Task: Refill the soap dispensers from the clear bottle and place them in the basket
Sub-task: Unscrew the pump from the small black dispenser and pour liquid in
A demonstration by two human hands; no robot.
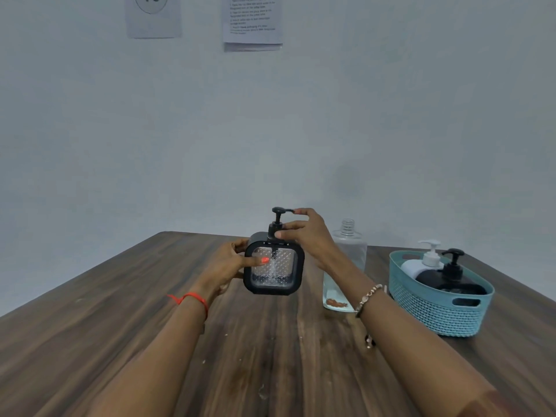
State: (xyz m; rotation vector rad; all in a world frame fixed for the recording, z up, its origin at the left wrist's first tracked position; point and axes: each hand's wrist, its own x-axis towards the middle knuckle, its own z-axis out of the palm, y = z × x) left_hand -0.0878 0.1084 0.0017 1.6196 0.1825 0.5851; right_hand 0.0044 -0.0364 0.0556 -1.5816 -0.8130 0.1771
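A square black soap dispenser (272, 270) with a clear dimpled front is held just above the wooden table (135, 326). My left hand (231, 263) grips its left side, thumb on the clear panel. My right hand (304, 234) pinches the collar of its black pump (278, 219), with a finger at the spout tip. Behind my right wrist stands the clear bottle (349, 251), uncapped, with a little liquid at the bottom. The teal basket (436, 311) at the right holds a white dispenser (421, 263) and a black dispenser (451, 272).
A pale wall rises behind the table's far edge, with two paper sheets (252, 19) pinned high up. Bare wood spreads to the left and in front of my arms.
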